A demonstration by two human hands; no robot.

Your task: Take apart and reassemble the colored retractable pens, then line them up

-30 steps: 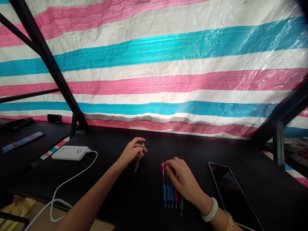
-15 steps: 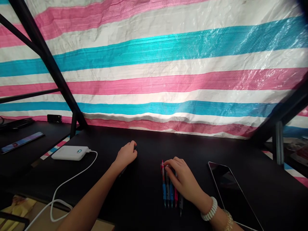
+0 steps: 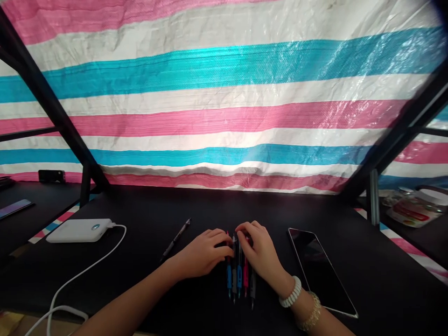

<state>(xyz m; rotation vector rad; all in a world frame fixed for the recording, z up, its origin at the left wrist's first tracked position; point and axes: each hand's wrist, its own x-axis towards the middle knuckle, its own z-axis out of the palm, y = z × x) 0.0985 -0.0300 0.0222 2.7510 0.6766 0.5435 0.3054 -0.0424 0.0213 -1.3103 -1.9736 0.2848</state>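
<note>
A crinkled woven-plastic sheet with pink, turquoise and white stripes (image 3: 210, 70) backs the smooth matte black tabletop (image 3: 196, 205). On this, the left hand (image 3: 205, 252) curls its fingers narrowly at the upper ends of the row's leftmost pens; whether it pinches one, I cannot tell. The right hand (image 3: 261, 247) bends thumb and forefinger close together over the row's right side, its grip also unclear. Beside the right forearm lies a flat, glossy black rectangular phone (image 3: 322, 270); far left, a rounded white plastic power bank (image 3: 77, 232). Smallest are the slim plastic pens: a row of five with blue, grey and pink grips (image 3: 239, 277), and a grey-and-clear pen (image 3: 175, 241) slanting alone beyond the left forearm. They should be light, stiff, and apt to roll, best taken mid-barrel; the coloured grips look less slippery than the clear barrels.
</note>
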